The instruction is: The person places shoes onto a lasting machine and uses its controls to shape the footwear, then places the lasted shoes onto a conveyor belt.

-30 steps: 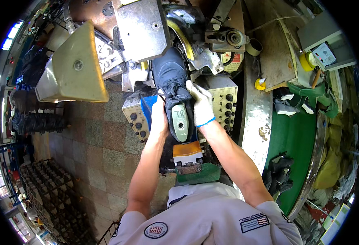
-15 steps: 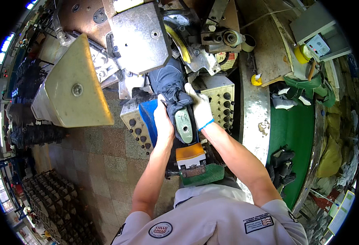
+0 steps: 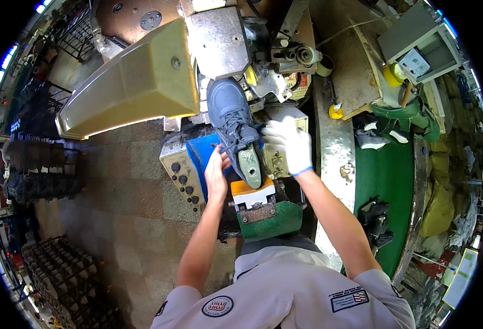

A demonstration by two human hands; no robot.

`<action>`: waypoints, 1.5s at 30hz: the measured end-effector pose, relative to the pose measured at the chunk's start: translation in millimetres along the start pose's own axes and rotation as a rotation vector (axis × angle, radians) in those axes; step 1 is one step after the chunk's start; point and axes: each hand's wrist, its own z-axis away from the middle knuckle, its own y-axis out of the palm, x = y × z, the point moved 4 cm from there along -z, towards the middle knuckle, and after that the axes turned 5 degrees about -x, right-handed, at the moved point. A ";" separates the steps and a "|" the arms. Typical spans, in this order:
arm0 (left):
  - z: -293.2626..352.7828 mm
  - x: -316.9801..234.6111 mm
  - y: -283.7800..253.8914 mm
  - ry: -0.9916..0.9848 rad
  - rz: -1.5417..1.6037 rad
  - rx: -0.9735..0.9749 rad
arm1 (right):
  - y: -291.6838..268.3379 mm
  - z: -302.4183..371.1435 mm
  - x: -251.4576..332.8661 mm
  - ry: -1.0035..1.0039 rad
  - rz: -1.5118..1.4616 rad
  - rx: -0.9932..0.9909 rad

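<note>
A dark grey lace-up shoe upper [image 3: 229, 107] sits on a pale green shoe last [image 3: 248, 164], toe pointing away from me under a metal plate [image 3: 218, 44] of the machine. Its heel end rests by an orange pad [image 3: 251, 192]. My left hand [image 3: 216, 171], bare, is at the left side of the shoe, over a blue pad [image 3: 198, 156]; its fingers are apart and slightly bent, and whether they touch the shoe is hard to see. To the right of the shoe, my right hand [image 3: 291, 143] in a white glove is open, fingers spread, holding nothing.
A big cream machine cover [image 3: 132, 82] juts in at upper left. Control boxes with knobs [image 3: 180, 175] flank the machine. On the right, a green belt [image 3: 387, 175] carries several shoes [image 3: 377, 222]. A rack [image 3: 63, 274] stands at lower left.
Both hands gripped the shoe earlier; my right hand has let go and moved right, while my left has loosened and dropped slightly. The cover and plate look shifted, and more of the toe shows.
</note>
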 end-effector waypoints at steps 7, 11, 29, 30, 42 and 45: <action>126.7 143.5 -99.3 0.129 -1.302 0.015 | -159.1 96.1 -8.8 0.051 -0.089 -0.353; 96.1 151.5 -92.6 0.049 -0.925 -0.036 | -160.2 107.7 -19.5 0.082 -0.407 -0.232; 185.1 -172.2 -36.3 0.188 -0.335 -0.228 | -107.8 138.7 15.6 0.264 -1.020 0.466; 190.4 -187.6 -12.2 0.199 -0.206 -0.077 | -92.8 137.1 17.9 0.210 -0.950 0.576; 142.1 -168.8 97.0 0.855 -0.928 -0.254 | -389.9 202.9 23.7 0.261 -0.901 -0.317; 115.6 -154.3 78.5 0.667 -1.082 -0.375 | -548.1 270.8 9.5 0.293 -0.481 -0.844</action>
